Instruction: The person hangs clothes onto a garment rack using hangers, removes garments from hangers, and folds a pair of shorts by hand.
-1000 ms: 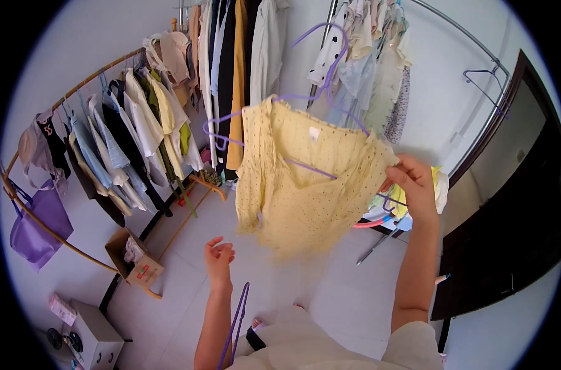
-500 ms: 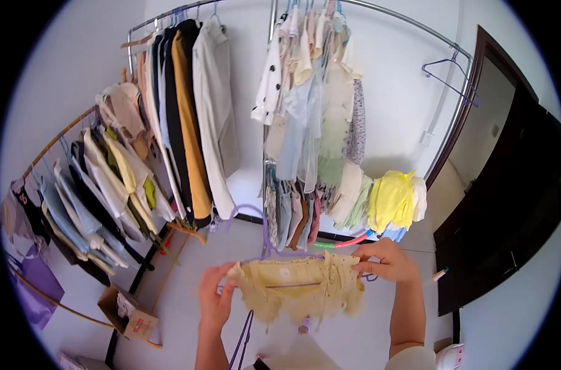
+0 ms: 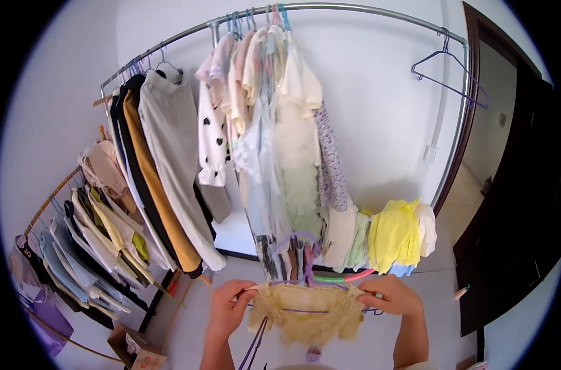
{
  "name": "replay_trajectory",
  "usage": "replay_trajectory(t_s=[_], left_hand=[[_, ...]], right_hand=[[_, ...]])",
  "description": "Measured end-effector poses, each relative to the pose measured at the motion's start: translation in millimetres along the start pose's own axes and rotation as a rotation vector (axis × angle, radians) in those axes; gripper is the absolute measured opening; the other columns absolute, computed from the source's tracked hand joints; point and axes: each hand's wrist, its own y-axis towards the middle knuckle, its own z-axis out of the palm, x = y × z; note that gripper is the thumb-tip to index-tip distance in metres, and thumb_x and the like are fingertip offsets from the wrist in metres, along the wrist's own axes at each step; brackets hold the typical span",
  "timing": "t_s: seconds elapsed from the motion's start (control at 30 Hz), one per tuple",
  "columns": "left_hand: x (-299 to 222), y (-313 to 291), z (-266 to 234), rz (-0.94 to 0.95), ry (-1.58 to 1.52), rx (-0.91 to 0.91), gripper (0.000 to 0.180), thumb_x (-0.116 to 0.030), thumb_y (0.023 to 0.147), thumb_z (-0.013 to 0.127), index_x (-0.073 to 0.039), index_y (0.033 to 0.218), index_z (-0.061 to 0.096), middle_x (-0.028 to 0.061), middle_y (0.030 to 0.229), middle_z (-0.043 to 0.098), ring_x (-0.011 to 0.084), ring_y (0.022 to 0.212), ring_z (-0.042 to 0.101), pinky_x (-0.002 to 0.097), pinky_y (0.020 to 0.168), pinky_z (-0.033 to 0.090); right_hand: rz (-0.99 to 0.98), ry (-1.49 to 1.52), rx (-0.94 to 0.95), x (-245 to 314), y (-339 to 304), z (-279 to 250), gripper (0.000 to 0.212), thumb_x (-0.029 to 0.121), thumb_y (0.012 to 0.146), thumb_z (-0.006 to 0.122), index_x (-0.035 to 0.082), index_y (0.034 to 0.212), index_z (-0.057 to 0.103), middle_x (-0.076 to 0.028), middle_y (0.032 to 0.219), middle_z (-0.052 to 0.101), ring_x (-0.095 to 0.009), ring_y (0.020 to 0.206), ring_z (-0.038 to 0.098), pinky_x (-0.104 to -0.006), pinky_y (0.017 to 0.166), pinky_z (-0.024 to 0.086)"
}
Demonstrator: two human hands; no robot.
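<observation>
A pale yellow child's top (image 3: 305, 327) with ruffled trim hangs on a purple hanger (image 3: 304, 234) in front of me. My left hand (image 3: 230, 308) pinches its left shoulder edge between thumb and fingers. On the opposite side my right hand (image 3: 391, 297) grips the right shoulder edge, and an end of the hanger pokes out below those fingers. The hanger's hook stands up above the neckline, and its bottom bar shows across the top. Beside my left forearm, a second purple hanger (image 3: 253, 346) dangles; what holds it is hidden.
A metal rail (image 3: 342, 8) spans the wall, carrying trousers (image 3: 169, 123), small dresses (image 3: 296, 135) and two purple hangers (image 3: 447, 74). Yellow clothing (image 3: 394, 234) is draped low at right. Another rack (image 3: 46, 206) of clothes and a cardboard box (image 3: 146, 357) stand left; a dark door (image 3: 515, 209) is at right.
My view has tilted up and turned slightly right, so the rail shows more fully. Both hands still hold the yellow top, now a little lower in view.
</observation>
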Motion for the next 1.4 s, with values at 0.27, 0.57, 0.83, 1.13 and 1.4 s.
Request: replay_trajectory(t_s=[0.27,0.57,0.83,1.13,1.4], left_hand=[[-17.0,63.9,65.4,0.008,0.017,0.107,0.008,-0.003,0.078,0.063,0.002,0.084,0.060,0.0056,0.069,0.056,0.0109,0.058,0.050,0.0230,0.052,0.040],[-4.0,113.3,117.9,0.057,-0.162,0.222,0.008,-0.002,0.079,0.061,0.002,0.086,0.060,0.0056,0.070,0.057,0.0083,0.059,0.051,0.0221,0.053,0.041],[2.1,154.1,141.3,0.219,-0.283,0.331,0.009,-0.002,0.079,0.062,0.001,0.088,0.062,0.0050,0.070,0.058,0.0082,0.058,0.052,0.0211,0.051,0.040],[11.7,189.0,128.2,0.365,-0.291,0.404,0.010,-0.005,0.075,0.065,-0.001,0.084,0.063,0.0092,0.071,0.061,0.0199,0.058,0.057,0.0256,0.054,0.043],[25.3,208.0,123.1,0.373,-0.372,0.387,0.010,-0.001,0.075,0.063,0.000,0.085,0.063,0.0083,0.071,0.061,0.0153,0.059,0.056,0.0247,0.054,0.043]], right_hand=[[0.018,0.103,-0.195,-72.3,-33.8,-47.9,0.017,0.018,0.081,0.061,0.001,0.083,0.059,-0.006,0.067,0.060,-0.014,0.055,0.056,-0.0252,0.051,0.042],[-0.026,0.900,-0.551,-105.3,-71.9,-58.8,0.039,0.018,0.067,0.069,0.000,0.097,0.052,-0.017,0.099,0.058,-0.028,0.088,0.060,-0.0361,0.075,0.049],[-0.126,0.836,-0.767,-100.4,-79.1,-42.7,0.058,0.018,0.060,0.071,0.002,0.110,0.047,-0.023,0.119,0.048,-0.033,0.107,0.051,-0.0441,0.082,0.048],[0.018,0.903,-0.659,-91.2,-93.5,-14.8,0.042,0.004,0.077,0.059,-0.001,0.118,0.051,-0.020,0.102,0.060,-0.024,0.079,0.059,-0.0346,0.067,0.049],[0.022,0.724,-0.734,-71.8,-80.1,-6.9,0.035,0.006,0.080,0.058,-0.002,0.113,0.053,-0.019,0.092,0.061,-0.026,0.071,0.059,-0.0363,0.060,0.049]])
